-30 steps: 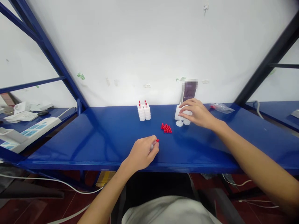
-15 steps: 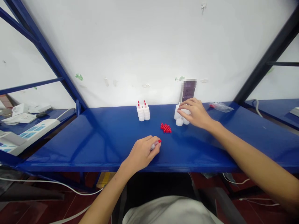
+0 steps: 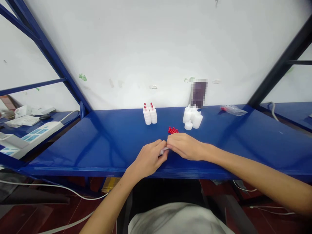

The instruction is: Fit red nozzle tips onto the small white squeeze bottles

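Note:
My left hand (image 3: 151, 156) is closed around a small pale nozzle (image 3: 164, 150), just above the front part of the blue table. The fingers of my right hand (image 3: 184, 146) meet it there, pinched around the nozzle's far end and hiding the red tip. Just beyond my right knuckles lies a cluster of small red caps (image 3: 173, 130), partly covered by that hand. Farther back on the left, several white squeeze bottles with red tips (image 3: 149, 115) stand upright together. At the right stand white bottles with bare spouts (image 3: 192, 116), a short white piece (image 3: 188, 125) in front of them.
A dark, blurred upright panel (image 3: 199, 94) leans at the wall behind the right-hand bottles. A clear plastic bag (image 3: 234, 110) with something red lies at the back right. Blue frame posts (image 3: 56, 65) rise at both sides. A white power strip (image 3: 34, 138) is at far left.
My right hand has moved from the bare-spouted bottles down and left to the nozzle in my left hand, and its fingers have closed there. My left hand has stayed nearly in place.

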`<state>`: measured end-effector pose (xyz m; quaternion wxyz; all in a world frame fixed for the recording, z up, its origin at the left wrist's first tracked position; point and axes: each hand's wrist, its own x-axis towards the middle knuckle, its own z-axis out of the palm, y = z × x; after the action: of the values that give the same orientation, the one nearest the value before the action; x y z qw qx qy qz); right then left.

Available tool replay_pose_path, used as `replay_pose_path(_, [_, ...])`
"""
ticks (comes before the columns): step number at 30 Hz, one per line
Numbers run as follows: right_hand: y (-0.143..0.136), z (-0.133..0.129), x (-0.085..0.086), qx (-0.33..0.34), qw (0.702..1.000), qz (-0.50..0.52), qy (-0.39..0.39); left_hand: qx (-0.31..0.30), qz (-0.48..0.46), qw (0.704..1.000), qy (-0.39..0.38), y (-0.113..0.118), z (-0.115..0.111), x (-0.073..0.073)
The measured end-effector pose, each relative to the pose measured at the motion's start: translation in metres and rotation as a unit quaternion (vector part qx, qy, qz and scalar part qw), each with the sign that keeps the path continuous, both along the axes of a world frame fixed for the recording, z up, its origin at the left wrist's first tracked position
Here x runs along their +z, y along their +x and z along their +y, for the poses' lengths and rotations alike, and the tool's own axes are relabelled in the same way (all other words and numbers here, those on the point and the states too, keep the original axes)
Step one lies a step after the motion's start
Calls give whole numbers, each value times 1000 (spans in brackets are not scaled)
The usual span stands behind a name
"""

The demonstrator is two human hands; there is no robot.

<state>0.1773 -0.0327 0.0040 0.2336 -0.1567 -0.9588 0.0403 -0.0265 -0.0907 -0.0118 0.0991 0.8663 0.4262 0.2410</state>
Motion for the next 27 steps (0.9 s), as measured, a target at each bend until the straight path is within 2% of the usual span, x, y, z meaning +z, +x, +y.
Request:
replay_pose_path(3, [10, 5, 6, -42, 990, 76, -110, 19, 12, 1000, 22, 0, -1, 1])
replay_pose_path(6, [20, 14, 13, -100, 979, 104, -146, 27, 3, 1000, 4, 0, -1, 1])
replay_pose_path(9, [24, 23, 13, -130, 981, 76, -126, 24, 0, 1000, -9, 0, 0, 1])
replay_pose_path(14, [17, 34, 0, -128, 990, 14, -61, 25, -7, 1000, -12, 1, 1, 1])
replay_pose_path(27, [-1, 34, -11, -188, 979, -1, -74, 22, -5, 1000, -13, 0, 2, 1])
